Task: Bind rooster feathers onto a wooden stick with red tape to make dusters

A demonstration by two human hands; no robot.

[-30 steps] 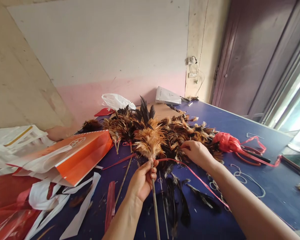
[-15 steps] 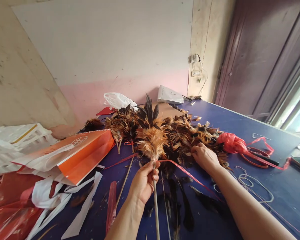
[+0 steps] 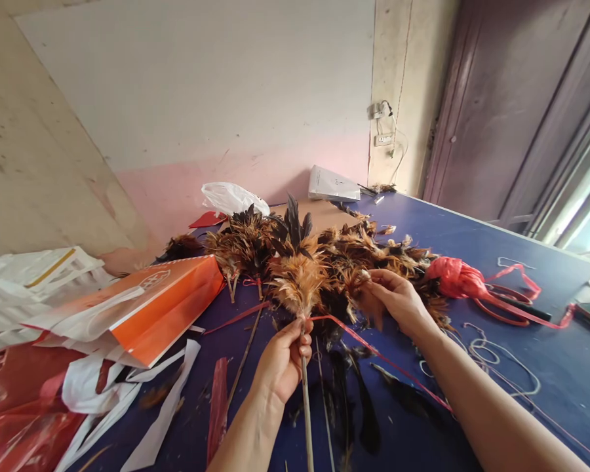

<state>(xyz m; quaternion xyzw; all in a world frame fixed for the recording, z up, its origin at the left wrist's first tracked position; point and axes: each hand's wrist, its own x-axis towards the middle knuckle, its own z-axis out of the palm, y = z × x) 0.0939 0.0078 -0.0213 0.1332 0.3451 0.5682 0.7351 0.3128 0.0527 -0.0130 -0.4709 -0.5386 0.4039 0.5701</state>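
Note:
My left hand [image 3: 286, 357] is closed round the stick of a feather duster [image 3: 299, 285], just below its feathers. The duster stands away from me, brown tufts low and black feathers at its tip. From the binding by my thumb a pink plastic ribbon [image 3: 368, 345] runs off to the right. My right hand [image 3: 398, 298] pinches a small tuft of brown feathers [image 3: 368, 303], pale quill ends up at the fingertips. Behind it spreads a pile of loose brown and black feathers [image 3: 347, 252]. Long black feathers [image 3: 368, 419] lie on the table below.
On the blue table [image 3: 491, 239] at right are a red plastic ribbon bundle [image 3: 455, 276], orange-handled scissors [image 3: 501, 314] and white string [image 3: 482, 357]. An orange paper bag [image 3: 172, 308] lies left, near white strips [image 3: 164, 406]. Another feather bundle [image 3: 243, 246] lies behind.
My right hand has lifted slightly from the feather pile and moved a little left, now with a brown tuft at its fingertips. The left hand keeps its hold on the duster stick.

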